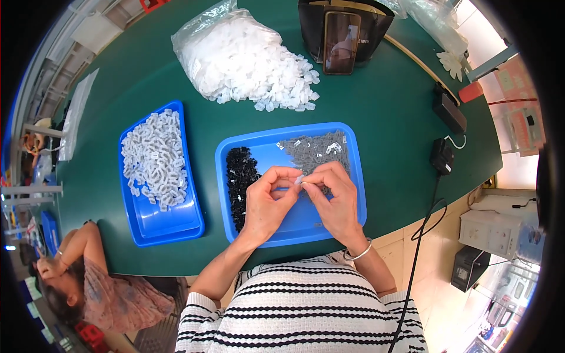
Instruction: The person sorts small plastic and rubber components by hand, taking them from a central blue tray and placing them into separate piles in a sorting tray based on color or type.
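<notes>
Over the wide blue tray [282, 239], my left hand [268, 203] and my right hand [335, 197] meet fingertip to fingertip. Pinched between them is a small pale translucent plastic piece [299, 179]; its finer shape is too small to make out. A heap of small black parts [238, 179] lies along the tray's left side. Small grey parts [321, 148] fill the far right of the tray, with a few white ones among them. My right fingers may also hold a tiny part, hidden by the fingertips.
A smaller blue tray [165, 226] of pale clipped pieces [154, 156] stands to the left. Beyond lies an open plastic bag [220, 56] spilling white pieces. A phone [341, 44] leans on a dark bag [312, 23]. Black adapters [442, 156] and a cable sit right. A person [100, 282] sits at left.
</notes>
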Motion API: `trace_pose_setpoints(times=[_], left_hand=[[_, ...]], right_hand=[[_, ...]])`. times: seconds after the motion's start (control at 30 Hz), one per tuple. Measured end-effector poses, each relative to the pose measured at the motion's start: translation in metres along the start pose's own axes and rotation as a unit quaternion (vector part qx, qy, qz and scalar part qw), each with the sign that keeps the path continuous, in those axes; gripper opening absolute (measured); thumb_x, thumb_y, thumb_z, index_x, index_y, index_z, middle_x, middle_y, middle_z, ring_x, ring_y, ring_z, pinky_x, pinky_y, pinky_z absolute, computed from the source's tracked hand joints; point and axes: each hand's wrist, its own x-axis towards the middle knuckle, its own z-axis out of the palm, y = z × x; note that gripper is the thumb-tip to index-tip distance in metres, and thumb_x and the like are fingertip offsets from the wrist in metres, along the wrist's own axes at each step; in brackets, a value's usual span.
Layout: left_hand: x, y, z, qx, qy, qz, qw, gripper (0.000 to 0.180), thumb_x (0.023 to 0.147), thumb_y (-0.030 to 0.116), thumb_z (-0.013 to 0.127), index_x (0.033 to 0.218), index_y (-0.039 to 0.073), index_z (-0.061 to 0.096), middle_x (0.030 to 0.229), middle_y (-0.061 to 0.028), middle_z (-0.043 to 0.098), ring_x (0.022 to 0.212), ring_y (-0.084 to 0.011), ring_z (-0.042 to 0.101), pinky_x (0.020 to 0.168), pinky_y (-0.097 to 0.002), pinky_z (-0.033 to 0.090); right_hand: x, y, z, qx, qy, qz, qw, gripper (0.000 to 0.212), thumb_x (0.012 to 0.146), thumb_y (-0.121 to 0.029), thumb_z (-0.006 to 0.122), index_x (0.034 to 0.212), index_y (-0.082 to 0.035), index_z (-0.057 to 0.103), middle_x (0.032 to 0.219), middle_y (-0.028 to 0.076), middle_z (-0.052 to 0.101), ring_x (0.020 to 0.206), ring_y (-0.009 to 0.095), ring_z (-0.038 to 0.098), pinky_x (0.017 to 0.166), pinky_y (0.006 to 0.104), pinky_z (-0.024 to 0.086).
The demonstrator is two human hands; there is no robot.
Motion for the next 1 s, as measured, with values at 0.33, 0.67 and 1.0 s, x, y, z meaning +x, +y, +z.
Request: trace_pose_setpoints(times=[0.33,0.67,1.0], left_hand=[[-0.019,0.011,0.001,0.157,0.018,0.117,0.981,0.023,0.081,-0.004,0.066,0.103,0.0,0.065,0.096,-0.0093,0.066,0.082,-0.0153,0.066,0.076,-0.0274,0.056],[-0.028,0.009,-0.025,-0.023,-0.04,-0.025,0.999,0.018,0.085,-0.009,0.062,0.102,-0.003,0.062,0.096,-0.008,0.065,0.086,-0.011,0.064,0.075,-0.0219,0.054],[-0.016,0.007,-0.007,0.08,0.005,-0.011,0.997,0.013,0.081,-0.008,0.065,0.092,-0.002,0.063,0.088,-0.0049,0.065,0.077,-0.0097,0.064,0.07,-0.023,0.053]], right_hand=[[-0.002,-0.001,-0.003,0.042,-0.046,0.019,0.998,0.016,0.08,0.006,0.067,0.092,-0.001,0.059,0.087,0.004,0.056,0.076,0.011,0.055,0.066,0.0238,0.047],[-0.016,-0.009,0.006,0.181,-0.107,0.097,0.973,0.03,0.086,0.004,0.063,0.114,-0.002,0.053,0.091,0.005,0.059,0.08,0.008,0.056,0.073,0.0231,0.051],[-0.001,-0.001,-0.001,0.141,-0.087,0.05,0.985,0.031,0.082,0.006,0.06,0.11,-0.004,0.052,0.081,0.006,0.054,0.068,0.015,0.055,0.063,0.0292,0.049]])
